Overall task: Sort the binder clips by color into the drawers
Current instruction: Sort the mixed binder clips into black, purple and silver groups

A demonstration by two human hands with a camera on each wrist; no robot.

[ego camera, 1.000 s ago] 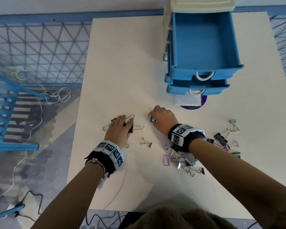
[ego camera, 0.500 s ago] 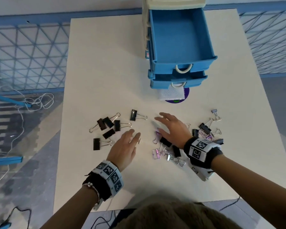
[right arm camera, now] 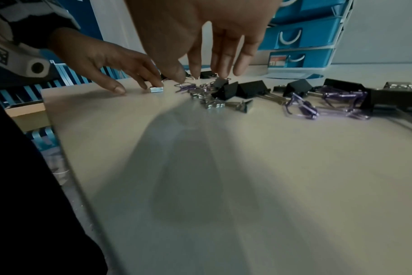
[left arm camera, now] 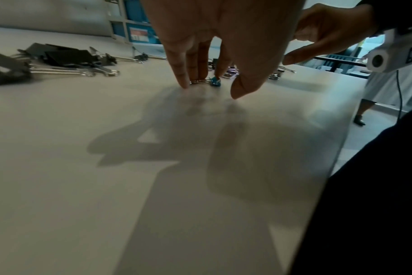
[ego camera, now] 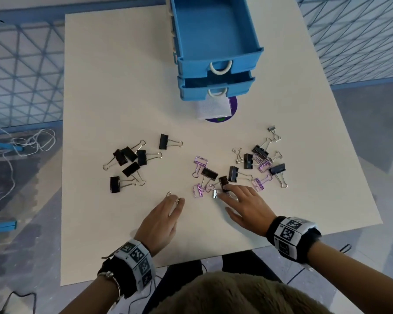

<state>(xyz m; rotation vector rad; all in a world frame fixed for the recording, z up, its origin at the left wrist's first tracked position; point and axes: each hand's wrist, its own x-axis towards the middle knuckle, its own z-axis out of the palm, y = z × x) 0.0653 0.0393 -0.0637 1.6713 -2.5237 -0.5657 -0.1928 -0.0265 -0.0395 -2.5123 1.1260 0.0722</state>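
Observation:
Several black binder clips (ego camera: pixel 127 164) lie grouped on the table's left. A mixed pile (ego camera: pixel 254 164) of black, purple and silver clips lies to the right. My left hand (ego camera: pixel 175 203) presses straight fingers on a small silver clip (left arm camera: pixel 200 81) near the front, apart from both groups. My right hand (ego camera: pixel 229 196) is spread flat at the near end of the mixed pile, fingertips touching a silver clip (ego camera: pixel 217 193) and a black clip (ego camera: pixel 224 183). The blue drawer unit (ego camera: pixel 216 64) stands at the back, its top drawer (ego camera: pixel 254 30) pulled far out and showing nothing inside, and the second drawer (ego camera: pixel 191 89) slightly out.
A white packet on a purple disc (ego camera: pixel 213 109) lies just in front of the drawers. Purple clips (right arm camera: pixel 303 109) lie close to my right palm. The table's front edge (ego camera: pixel 213 257) runs just behind my wrists. Cables lie on the floor at left.
Both hands left the black clips at the left and drew back towards me. The left fingers now rest on the small silver clip, and the right hand has moved onto the mixed pile.

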